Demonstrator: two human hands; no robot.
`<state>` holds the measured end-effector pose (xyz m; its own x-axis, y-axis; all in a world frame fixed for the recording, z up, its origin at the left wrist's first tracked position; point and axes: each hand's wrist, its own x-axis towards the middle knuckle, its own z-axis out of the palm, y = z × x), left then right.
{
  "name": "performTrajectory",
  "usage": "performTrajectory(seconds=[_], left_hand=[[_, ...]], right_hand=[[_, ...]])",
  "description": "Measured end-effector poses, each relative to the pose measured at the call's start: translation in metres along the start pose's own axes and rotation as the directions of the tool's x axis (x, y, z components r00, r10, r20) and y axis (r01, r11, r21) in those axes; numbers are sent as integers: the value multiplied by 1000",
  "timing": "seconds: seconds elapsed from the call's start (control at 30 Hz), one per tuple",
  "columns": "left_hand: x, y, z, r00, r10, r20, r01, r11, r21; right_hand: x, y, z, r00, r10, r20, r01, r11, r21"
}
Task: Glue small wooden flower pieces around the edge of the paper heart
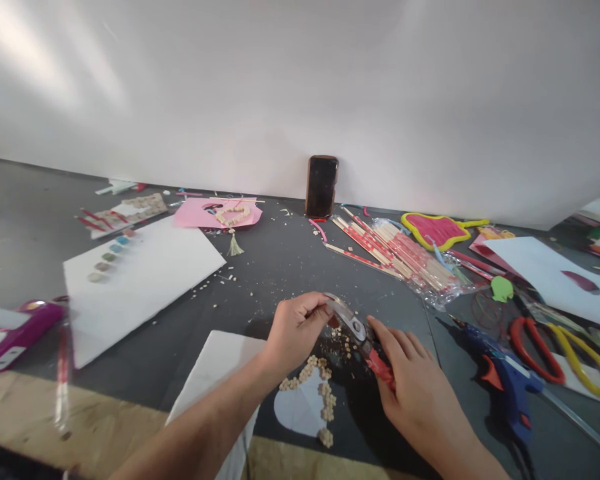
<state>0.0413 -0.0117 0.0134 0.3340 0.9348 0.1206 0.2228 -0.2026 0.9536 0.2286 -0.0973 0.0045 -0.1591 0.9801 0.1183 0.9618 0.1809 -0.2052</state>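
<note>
Stretches the left forearm (215, 423) across a white foam board (217, 363) at the near edge. Beside it, shows a pale paper cutout (301, 408) partly bordered with flower-shaped clusters (327, 400) and, to the right, a blue glue gun (505, 377). Just beyond, grips red-handled pruning shears (350, 320) in the right hand (409, 363), near loose beige bits (349, 347); closes the left hand (300, 323) in a pinch at the blade tips, cannot tell around what. Farther back, displays red-patterned chopsticks (410, 252), partly in clear plastic, then an upright smartphone (321, 187) by the wall (280, 80).
</note>
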Motion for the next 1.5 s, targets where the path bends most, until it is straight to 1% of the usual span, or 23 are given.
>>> performTrajectory(seconds=[0.17,0.37,0.57,0.93,1.13,1.2,1.3,1.37,1.5], left_hand=[[-1,0,0,1000,1,-2,-1,1000,-20],[-2,2,-1,1000,24,17,-22,996,-91],[-1,5,-1,998,-30,47,36,990,-133],[-3,-2,2,992,-91,93,112,960,-256],[0,-5,6,992,-105,62,117,967,-225],[1,-4,5,996,-85,30,90,977,-196],[1,-4,4,1000,-17,-10,16,991,-133],[0,-4,3,1000,8,-11,-9,994,-107],[0,-4,0,1000,8,17,-7,998,-64]], right_hand=[[-1,2,-1,1000,-24,9,24,999,32],[-1,0,-1,998,-47,-33,48,998,36],[-1,0,0,998,-46,-45,47,999,24],[-5,-2,2,998,-56,-23,58,995,85],[-3,-2,3,1000,-17,-20,18,998,56],[-2,-2,4,1000,-13,-27,14,999,37],[-1,-2,4,999,-14,-37,14,1000,19],[-1,-1,4,999,-21,-38,22,1000,16],[-1,0,3,999,-36,-40,37,999,13]])
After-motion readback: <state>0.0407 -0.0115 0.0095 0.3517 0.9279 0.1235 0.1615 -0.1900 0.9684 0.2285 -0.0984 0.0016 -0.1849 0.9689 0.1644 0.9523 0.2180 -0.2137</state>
